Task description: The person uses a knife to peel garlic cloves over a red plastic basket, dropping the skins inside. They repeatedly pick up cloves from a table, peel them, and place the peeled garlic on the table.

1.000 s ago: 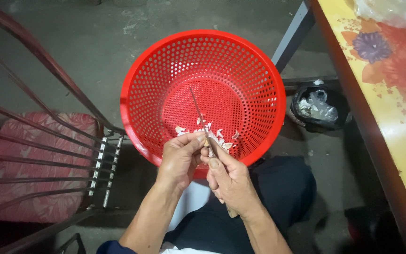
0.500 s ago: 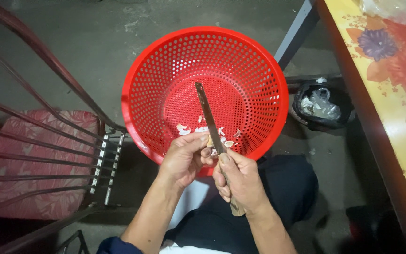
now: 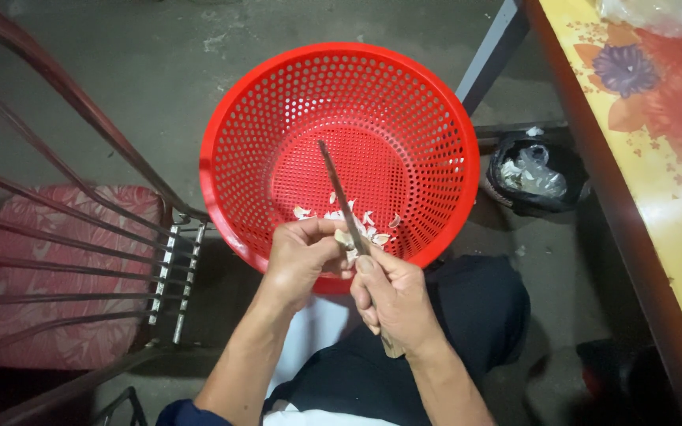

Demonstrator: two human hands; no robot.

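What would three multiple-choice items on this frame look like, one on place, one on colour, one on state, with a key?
1. Where do the pale peel scraps lie?
A. On the floral-topped table
B. In the round perforated plastic basket
C. On the red cushioned chair

2. What colour is the basket?
A. Blue
B. Green
C. Red

3. What does the right hand do?
A. Grips the long thin-bladed knife
B. Hangs open and empty
C. Rests flat on the table

Key:
1 B: the scraps sit on the basket's floor near its near rim.
2 C: rim and walls are red throughout.
3 A: its fingers close round the knife's handle, with the blade pointing out over the basket, while the left hand pinches a small pale clove-like piece against the blade.
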